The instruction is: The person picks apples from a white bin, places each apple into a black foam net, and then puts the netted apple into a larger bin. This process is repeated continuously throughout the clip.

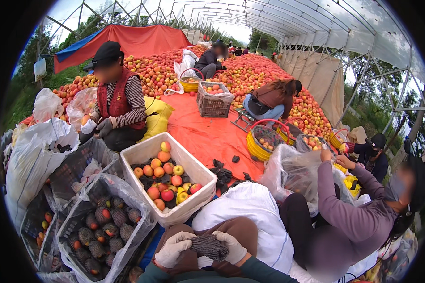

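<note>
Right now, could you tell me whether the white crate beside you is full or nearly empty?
Partly full. The white crate holds one loose layer of red and yellow fruit, well below its rim.

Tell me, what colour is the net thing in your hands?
Dark grey; the foam net sleeve, held between both gloved hands, shows best in the head view.

Dark foam-net sleeve (pixel 209 246), bunched and lying crosswise, low centre between two white-gloved hands, above the lap.
</note>
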Available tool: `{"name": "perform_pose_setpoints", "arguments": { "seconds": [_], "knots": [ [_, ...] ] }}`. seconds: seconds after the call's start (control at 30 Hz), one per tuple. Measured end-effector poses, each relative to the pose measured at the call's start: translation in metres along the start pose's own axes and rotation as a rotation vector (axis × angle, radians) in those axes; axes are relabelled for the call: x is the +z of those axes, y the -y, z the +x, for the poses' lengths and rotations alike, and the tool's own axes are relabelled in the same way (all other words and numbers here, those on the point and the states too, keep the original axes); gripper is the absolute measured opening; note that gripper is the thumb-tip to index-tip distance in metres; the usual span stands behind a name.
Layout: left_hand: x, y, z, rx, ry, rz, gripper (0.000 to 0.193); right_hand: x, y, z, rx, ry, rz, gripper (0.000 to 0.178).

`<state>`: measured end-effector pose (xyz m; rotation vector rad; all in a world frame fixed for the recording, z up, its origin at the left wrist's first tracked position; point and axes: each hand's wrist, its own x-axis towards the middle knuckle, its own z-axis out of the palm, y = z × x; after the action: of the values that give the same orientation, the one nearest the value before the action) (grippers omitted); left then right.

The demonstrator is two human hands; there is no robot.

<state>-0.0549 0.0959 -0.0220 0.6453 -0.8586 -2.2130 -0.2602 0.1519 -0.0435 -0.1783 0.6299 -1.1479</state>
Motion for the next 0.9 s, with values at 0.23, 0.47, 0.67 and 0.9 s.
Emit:
{"name": "perform_pose_setpoints", "arguments": {
  "seconds": [0.23,0.47,0.67,0.9],
  "knots": [
    [0.013,0.01,-0.003,-0.321,0.435,-0.518,0.044,0.003,-0.009,0.026,-0.032,0.192,0.135,0.011],
    [-0.003,0.013,-0.024,-0.537,0.384,-0.122,0.059,-0.012,-0.016,0.02,0.143,0.292,0.274,0.02],
    [-0.011,-0.006,-0.011,-0.151,0.284,-0.412,0.059,0.006,-0.038,0.016,0.174,0.091,0.275,0.008],
    [0.015,0.02,-0.018,-0.31,0.431,-0.588,0.068,0.015,-0.043,0.025,0.176,-0.042,0.284,0.01]
  ]
}}
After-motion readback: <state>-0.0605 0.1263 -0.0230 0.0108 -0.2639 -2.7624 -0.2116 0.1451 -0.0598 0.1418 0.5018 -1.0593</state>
